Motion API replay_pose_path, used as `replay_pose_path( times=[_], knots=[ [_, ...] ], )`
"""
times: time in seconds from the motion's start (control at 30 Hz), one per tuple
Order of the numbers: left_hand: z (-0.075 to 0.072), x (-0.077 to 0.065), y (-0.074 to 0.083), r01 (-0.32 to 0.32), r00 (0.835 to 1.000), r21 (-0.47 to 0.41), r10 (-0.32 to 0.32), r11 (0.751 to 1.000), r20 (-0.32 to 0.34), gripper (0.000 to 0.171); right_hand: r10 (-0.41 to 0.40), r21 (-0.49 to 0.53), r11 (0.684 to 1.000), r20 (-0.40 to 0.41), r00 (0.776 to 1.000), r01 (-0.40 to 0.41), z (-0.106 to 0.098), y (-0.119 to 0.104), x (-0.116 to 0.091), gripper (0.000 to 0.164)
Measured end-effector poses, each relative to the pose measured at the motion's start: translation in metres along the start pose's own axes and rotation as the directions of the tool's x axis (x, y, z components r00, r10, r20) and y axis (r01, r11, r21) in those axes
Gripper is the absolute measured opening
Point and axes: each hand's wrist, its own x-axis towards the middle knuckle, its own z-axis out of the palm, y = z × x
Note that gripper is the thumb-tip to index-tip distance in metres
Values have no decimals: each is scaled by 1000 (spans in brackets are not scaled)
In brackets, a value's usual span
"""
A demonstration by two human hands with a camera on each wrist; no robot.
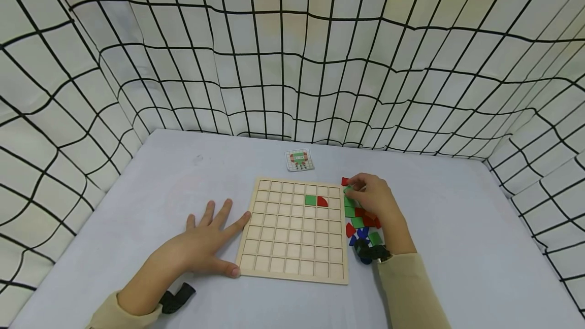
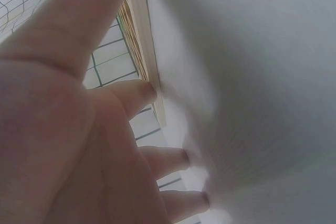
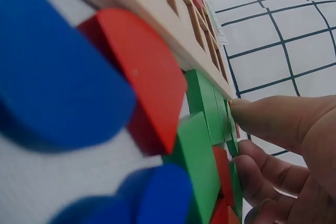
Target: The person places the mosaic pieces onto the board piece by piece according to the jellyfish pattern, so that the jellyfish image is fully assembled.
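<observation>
A wooden grid board (image 1: 292, 279) lies flat on the table. In its cells sit a green square block (image 1: 311, 200) and, right beside it, a red quarter-round block (image 1: 322, 201). My left hand (image 1: 201, 245) is spread out at the board's left side, with the index fingertip and thumb (image 2: 68, 30) against its edge. Past the board's right edge, my right hand (image 1: 372, 193) reaches over the upper end of a pile of loose blocks. Its thumb (image 3: 262, 116) and curled fingers pinch a green block (image 1: 348, 189), partly hidden by the fingers.
Several loose red, green and blue blocks (image 1: 357, 223) lie along the board's right side, below my right hand. A small pattern card (image 1: 299, 160) lies behind the board on the white table (image 1: 219, 159). Black netting (image 1: 292, 65) over white sheeting surrounds the table's back and sides.
</observation>
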Motion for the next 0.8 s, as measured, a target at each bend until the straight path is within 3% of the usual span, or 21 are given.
replay_pose_path(
  times=[0.3,0.8],
  knots=[
    [1,3,-2,15,1000,12,-15,1000,1,116,-3,-21,1000,22,1000,3,2,-1,1,26],
    [1,4,0,24,1000,12,-24,1000,4,117,18,8,1000,-24,1000,-18,6,-3,1,24]
  ],
)
